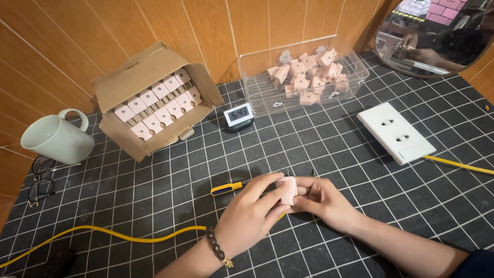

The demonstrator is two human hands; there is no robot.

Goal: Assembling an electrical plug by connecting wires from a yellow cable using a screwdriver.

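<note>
At lower centre, both our hands, left hand point(249, 213) and right hand point(321, 201), pinch a pink plug point(288, 189), apparently mid-assembly; screwdriver point(229, 188) lies beside them.

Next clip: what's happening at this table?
A person holds a small pink plastic plug between both hands, the left hand and the right hand, just above the black gridded mat. A yellow-handled screwdriver lies beside the left hand. Behind, an open cardboard box holds rows of similar pink pieces, and a clear plastic tray holds a loose pile. A white socket panel with a yellow cable sits to the right.
</note>
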